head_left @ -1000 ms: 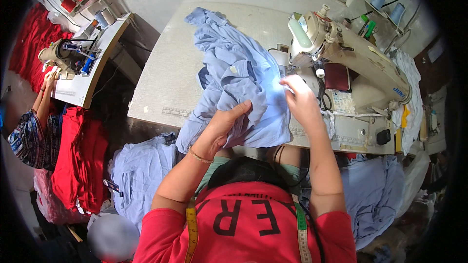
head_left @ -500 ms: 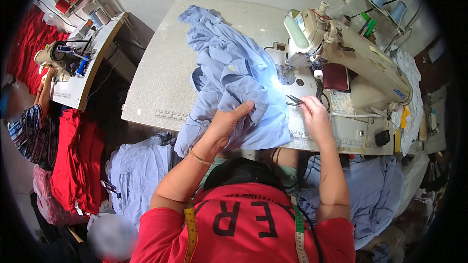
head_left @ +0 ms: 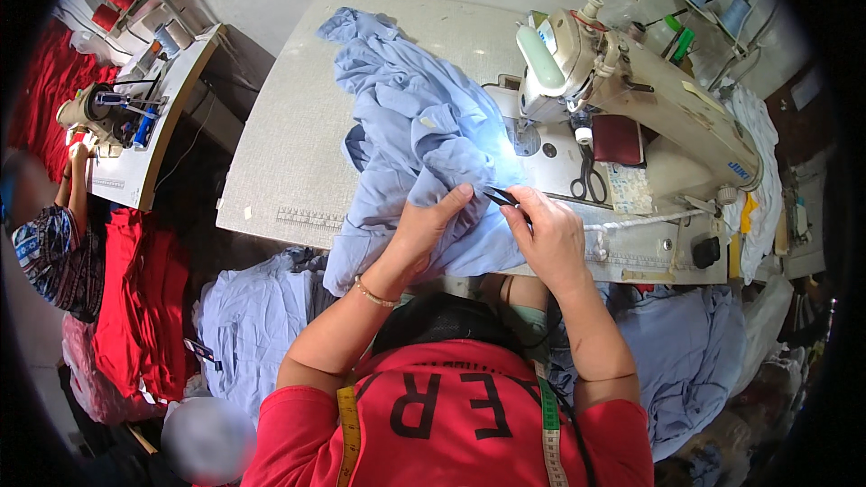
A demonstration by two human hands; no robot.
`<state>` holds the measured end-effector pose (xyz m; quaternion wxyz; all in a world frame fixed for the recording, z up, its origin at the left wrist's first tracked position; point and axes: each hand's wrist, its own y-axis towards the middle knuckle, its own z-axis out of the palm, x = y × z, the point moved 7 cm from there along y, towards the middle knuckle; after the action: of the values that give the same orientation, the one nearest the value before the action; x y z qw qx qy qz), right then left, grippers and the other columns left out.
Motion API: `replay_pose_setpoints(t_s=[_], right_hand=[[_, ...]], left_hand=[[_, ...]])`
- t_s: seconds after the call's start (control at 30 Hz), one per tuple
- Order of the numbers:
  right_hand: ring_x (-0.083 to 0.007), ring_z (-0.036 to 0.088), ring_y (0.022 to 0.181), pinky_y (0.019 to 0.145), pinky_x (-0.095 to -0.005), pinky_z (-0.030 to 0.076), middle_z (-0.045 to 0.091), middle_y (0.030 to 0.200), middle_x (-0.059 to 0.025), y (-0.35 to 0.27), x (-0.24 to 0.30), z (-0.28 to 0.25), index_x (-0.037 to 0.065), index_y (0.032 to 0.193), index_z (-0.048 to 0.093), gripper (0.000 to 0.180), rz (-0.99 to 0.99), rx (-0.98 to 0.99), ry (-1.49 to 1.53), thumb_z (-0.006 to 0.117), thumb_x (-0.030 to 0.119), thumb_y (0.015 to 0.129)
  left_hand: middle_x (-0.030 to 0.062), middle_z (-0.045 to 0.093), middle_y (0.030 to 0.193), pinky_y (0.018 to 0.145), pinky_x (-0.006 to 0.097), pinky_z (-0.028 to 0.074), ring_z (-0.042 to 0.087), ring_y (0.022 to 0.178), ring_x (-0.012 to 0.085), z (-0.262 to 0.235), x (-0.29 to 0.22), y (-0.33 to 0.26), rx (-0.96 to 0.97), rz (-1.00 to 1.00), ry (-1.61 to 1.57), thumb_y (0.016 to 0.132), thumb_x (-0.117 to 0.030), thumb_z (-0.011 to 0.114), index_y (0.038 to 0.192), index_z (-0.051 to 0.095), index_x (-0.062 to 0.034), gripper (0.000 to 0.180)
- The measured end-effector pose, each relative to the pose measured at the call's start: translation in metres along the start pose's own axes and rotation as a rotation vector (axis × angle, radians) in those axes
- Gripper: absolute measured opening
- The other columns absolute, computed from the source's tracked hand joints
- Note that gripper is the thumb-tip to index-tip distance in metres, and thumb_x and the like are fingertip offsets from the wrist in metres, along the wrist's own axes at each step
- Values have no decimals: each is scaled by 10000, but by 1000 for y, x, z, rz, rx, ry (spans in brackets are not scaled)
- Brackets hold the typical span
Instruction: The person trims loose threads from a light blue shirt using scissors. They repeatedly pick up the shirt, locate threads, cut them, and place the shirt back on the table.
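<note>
A crumpled light blue garment lies across the sewing table and hangs over its front edge. My left hand is closed on a fold of it, thumb on top and the other fingers hidden by the cloth. Between the fingers of my right hand is a pair of small black thread snips. Their tips point left, at the cloth right beside my left thumb. Whether the blades touch the fabric I cannot tell. The lit needle area of the sewing machine is just beyond the garment's right edge.
Black-handled scissors lie right of the needle plate, near a dark red pad. More blue cloth is heaped below the table on both sides. At the far left, another person's hand is at a second machine.
My right hand has moved left with the thread snips, from the bare tabletop to the cloth by my left thumb. My left hand keeps its hold. The scissors now show fully.
</note>
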<state>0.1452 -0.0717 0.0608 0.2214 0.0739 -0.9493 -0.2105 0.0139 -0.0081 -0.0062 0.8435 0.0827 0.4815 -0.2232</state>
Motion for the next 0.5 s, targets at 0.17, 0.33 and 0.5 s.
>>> replay_pose_setpoints(t_s=[0.17, 0.33, 0.5], right_hand=[[-316, 609, 688, 609, -406, 474, 637, 822, -111, 0, 0, 1, 75, 986, 600, 199, -17, -14, -14, 625, 187, 823], [-311, 611, 696, 615, -403, 476, 638, 822, -108, 0, 1, 1, 72, 985, 607, 202, -5, 1, -14, 625, 192, 824], [-305, 610, 691, 613, -400, 474, 630, 799, -102, 0, 2, 2, 82, 974, 610, 189, -13, -8, -24, 627, 193, 822]], left_hand=[[51, 569, 1175, 959, 295, 399, 528, 1087, 158, -1, 2, 1, 3, -7, -19, 859, -104, 641, 1256, 480, -29, 435], [51, 571, 1171, 952, 293, 408, 534, 1079, 157, -2, 5, 1, 9, -1, -21, 860, -102, 642, 1252, 483, -27, 430], [46, 575, 1155, 940, 290, 413, 538, 1060, 151, 0, 4, 0, 24, -2, -16, 853, -101, 652, 1246, 488, -29, 432]])
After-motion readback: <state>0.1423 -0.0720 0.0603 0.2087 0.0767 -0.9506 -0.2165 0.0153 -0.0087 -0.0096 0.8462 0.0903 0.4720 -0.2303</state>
